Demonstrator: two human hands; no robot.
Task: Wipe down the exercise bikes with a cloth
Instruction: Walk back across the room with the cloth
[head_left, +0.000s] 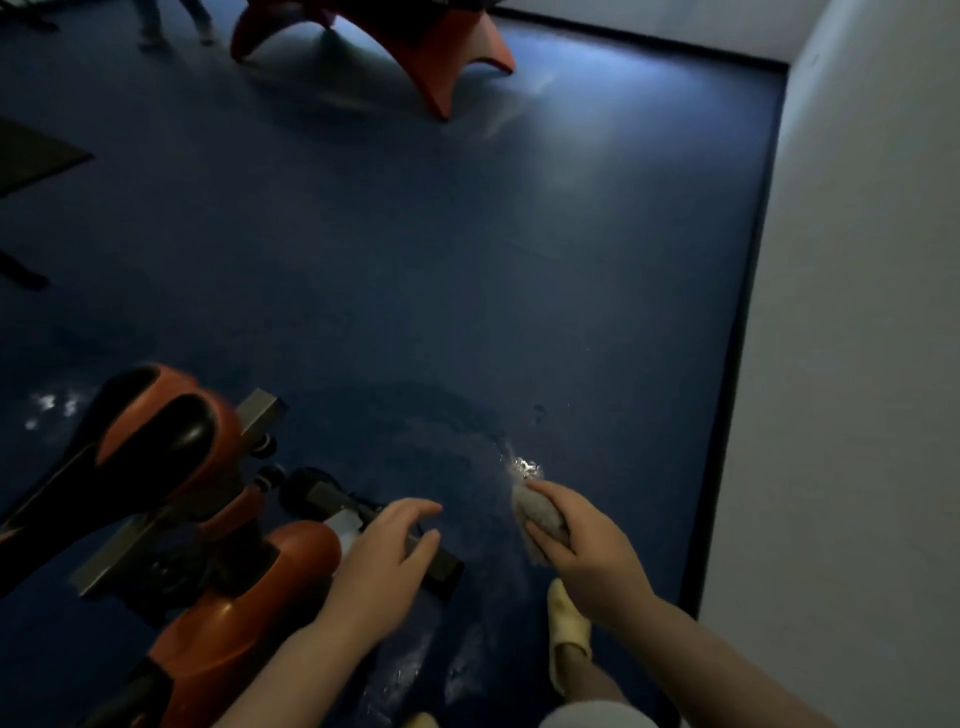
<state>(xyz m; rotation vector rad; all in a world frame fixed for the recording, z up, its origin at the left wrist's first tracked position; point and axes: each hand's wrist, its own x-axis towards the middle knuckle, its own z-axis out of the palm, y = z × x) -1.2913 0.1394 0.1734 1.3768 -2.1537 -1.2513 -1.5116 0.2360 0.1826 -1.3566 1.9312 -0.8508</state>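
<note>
Grey cloth (540, 519) bunched in right hand (587, 551); no writing legible.

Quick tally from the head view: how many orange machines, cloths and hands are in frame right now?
Orange machines: 2, the near bike and the far one
Cloths: 1, the grey cloth held in the right hand
Hands: 2, counting the left hand
Total: 5

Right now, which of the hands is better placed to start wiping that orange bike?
The right hand: it grips the balled-up cloth. The left hand hovers nearer the orange exercise bike, fingers spread, but holds nothing to wipe with.
</note>
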